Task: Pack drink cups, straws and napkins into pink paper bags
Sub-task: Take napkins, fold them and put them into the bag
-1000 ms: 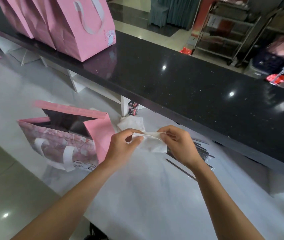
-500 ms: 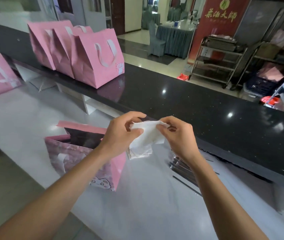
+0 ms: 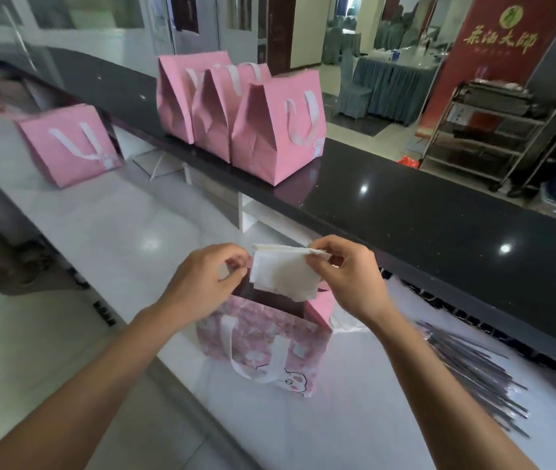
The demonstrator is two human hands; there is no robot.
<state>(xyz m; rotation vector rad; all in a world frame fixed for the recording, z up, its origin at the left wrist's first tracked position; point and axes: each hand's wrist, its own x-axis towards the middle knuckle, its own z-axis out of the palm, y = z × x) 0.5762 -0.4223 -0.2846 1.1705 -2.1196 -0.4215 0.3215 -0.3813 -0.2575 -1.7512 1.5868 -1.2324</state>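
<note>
An open pink paper bag (image 3: 263, 347) with white handles and a cartoon face stands on the white counter (image 3: 134, 232) right below my hands. My right hand (image 3: 351, 279) pinches the top edge of a white folded napkin (image 3: 281, 276), which hangs over the bag's dark opening. My left hand (image 3: 207, 283) is beside the napkin's left edge, and its thumb and forefinger pinch the bag's far pink rim. A bundle of dark wrapped straws (image 3: 473, 371) lies on the counter to the right. No drink cups are visible.
Three closed pink bags (image 3: 270, 130) stand in a row on the raised black counter (image 3: 405, 215). Another pink bag (image 3: 66, 147) leans at the far left of the white counter. A metal trolley (image 3: 490, 130) and red banner (image 3: 500, 45) stand beyond.
Both hands lifted the napkin from the counter to above the open bag. My left hand let go of the napkin and now pinches the bag's rim. The camera tilted upward.
</note>
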